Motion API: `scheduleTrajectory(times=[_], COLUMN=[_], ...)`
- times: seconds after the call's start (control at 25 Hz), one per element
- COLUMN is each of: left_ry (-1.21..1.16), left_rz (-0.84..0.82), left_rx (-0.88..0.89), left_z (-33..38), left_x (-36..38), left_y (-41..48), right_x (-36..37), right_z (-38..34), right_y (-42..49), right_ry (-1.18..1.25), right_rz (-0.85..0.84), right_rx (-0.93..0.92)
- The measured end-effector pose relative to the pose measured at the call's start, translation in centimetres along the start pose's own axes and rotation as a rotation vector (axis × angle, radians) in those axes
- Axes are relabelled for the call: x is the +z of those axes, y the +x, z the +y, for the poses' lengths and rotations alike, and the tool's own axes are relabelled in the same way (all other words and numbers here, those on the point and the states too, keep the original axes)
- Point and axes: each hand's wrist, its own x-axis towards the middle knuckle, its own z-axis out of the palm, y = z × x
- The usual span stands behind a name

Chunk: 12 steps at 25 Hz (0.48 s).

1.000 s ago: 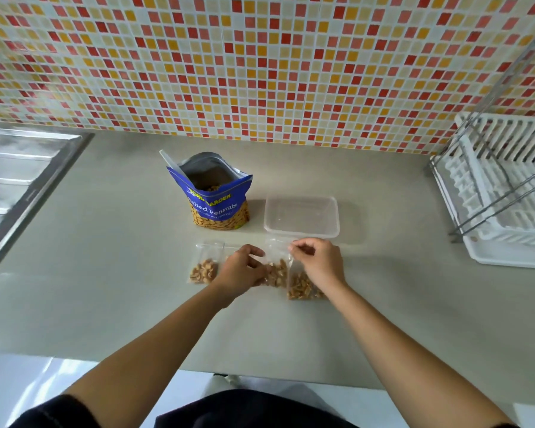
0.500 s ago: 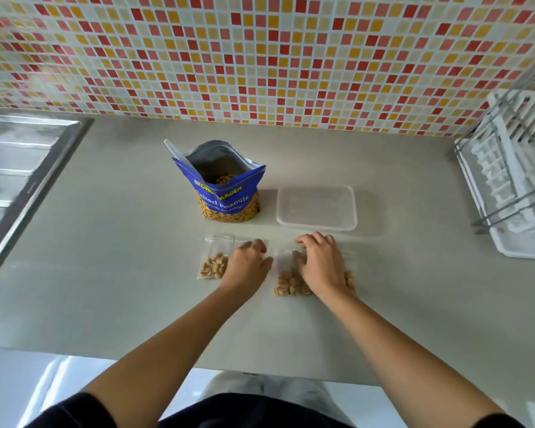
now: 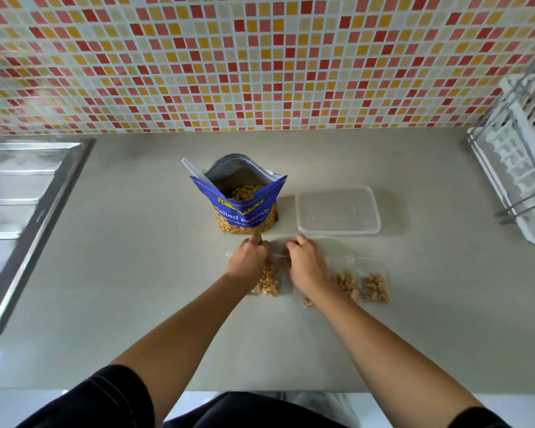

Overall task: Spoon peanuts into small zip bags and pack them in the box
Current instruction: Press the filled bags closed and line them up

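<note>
Small zip bag point(image 3: 271, 281) holding a portion of peanuts, lying flat on the counter point(image 3: 136, 273) just in front of the blue peanut pouch point(image 3: 243, 200). Its open top strip points toward the pouch, and its peanuts are bunched at the end away from the pouch. The left hand point(image 3: 249, 257) and right hand point(image 3: 303, 262) both bear on the bag's top strip, fingers curled and pinching the clear plastic at the seal. Whether the zip is already closed along its whole length cannot be told.

Two further filled bags point(image 3: 360, 282) lie side by side to the right of the pouch's front, just past the right wrist; a few loose peanuts point(image 3: 307, 302) sit on the counter beside them. The clear plastic box point(image 3: 337, 214) stands immediately right of the pouch, with no bags visible in it. A spoon handle point(image 3: 192, 168) projects from the pouch's left rear corner.

Judged step: sealing. To do it well, keep the peanuts clear of the zip track, press out trapped air, then run thumb and finger along the strip from one end to the other; one hand should anchor the bag while the other slides. A kernel caught in the track would likely leave the seal gaping.
</note>
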Motion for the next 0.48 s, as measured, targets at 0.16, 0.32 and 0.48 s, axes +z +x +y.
scheduleTrajectory(times=[0.16, 0.32, 0.48], left_ry=[0.101, 0.136, -0.222], left_rz=[0.088, 0.069, 0.034], left_rx=[0.119, 0.221, 0.247], left_z=[-0.3, -0.3, 0.5], left_x=[-0.1, -1.0, -3.9], left_y=[0.2, -0.4, -2.0], right_x=[0.1, -1.1, -3.4], right_z=[0.0, 0.4, 1.3], right_y=[-0.6, -2.4, -4.7], right_ry=[0.063, 0.417, 0.6], right_rz=[0.037, 0.087, 0.119], right_rx=[-0.003, 0.033, 0.029])
